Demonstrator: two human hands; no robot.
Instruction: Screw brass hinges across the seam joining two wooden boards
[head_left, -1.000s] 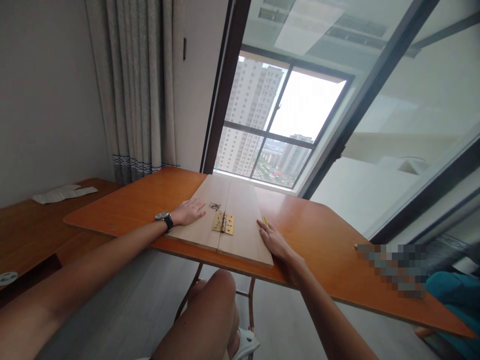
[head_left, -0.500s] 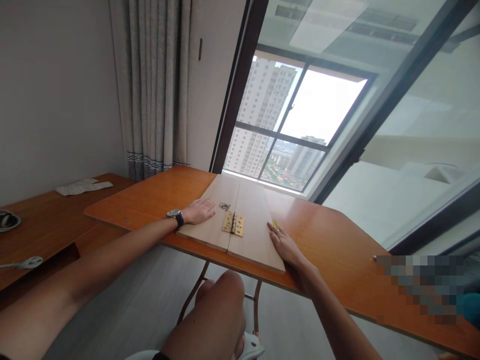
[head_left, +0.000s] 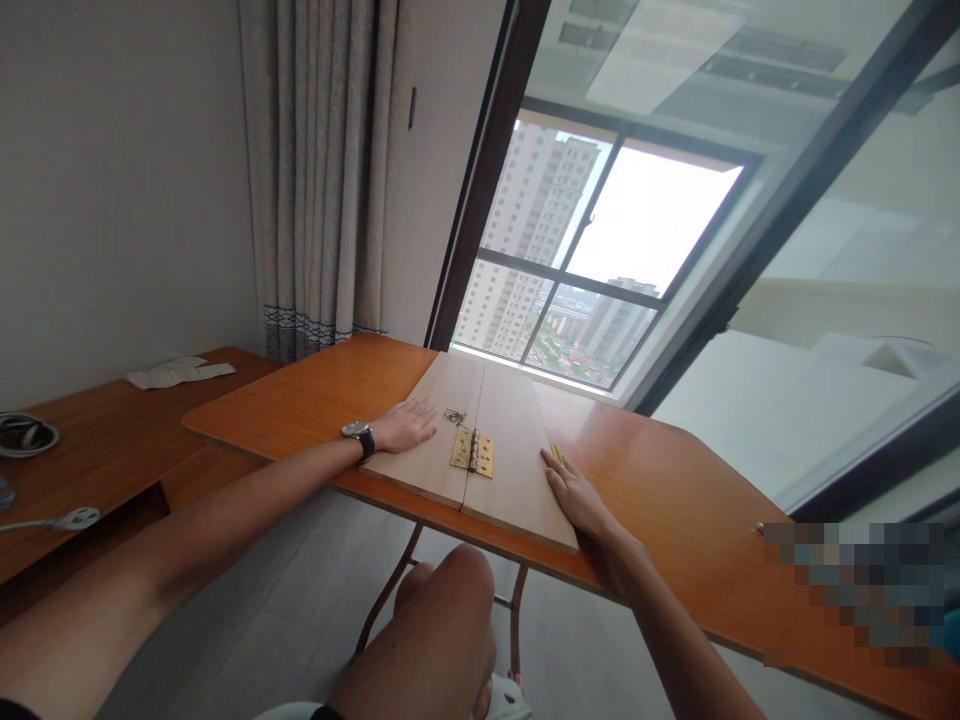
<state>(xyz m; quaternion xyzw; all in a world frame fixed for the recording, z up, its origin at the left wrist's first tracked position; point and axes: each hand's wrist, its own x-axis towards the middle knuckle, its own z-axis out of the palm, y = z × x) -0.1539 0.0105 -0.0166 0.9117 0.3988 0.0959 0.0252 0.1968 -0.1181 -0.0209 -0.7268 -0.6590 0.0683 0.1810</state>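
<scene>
My left hand (head_left: 405, 426), with a watch (head_left: 358, 434) on its wrist, lies flat with fingers stretched out on the left wooden board (head_left: 420, 478). Along the outer edge of the right wooden board (head_left: 517, 505) rests my right hand (head_left: 579, 495), its fingers extended. A small yellow object (head_left: 557, 453) shows beside those fingertips; its kind is unclear. Both pale boards lie side by side with a narrow seam between them. An unfolded brass hinge (head_left: 484, 456) straddles the seam, with small screws on its left leaf. Just behind it, a little pile of screws (head_left: 454, 416) sits on the left board.
The boards lie on an orange-brown folding table (head_left: 645, 480). A lower wooden surface at left bears papers (head_left: 180, 373), a coiled cable (head_left: 26, 435) and a white power plug (head_left: 79, 518). Curtain (head_left: 322, 180) and glass door stand behind. My knee (head_left: 457, 585) is below the table's front edge.
The whole view has shifted slightly right and down. Both hands, the boards, the hinge and the screws keep their places relative to one another.
</scene>
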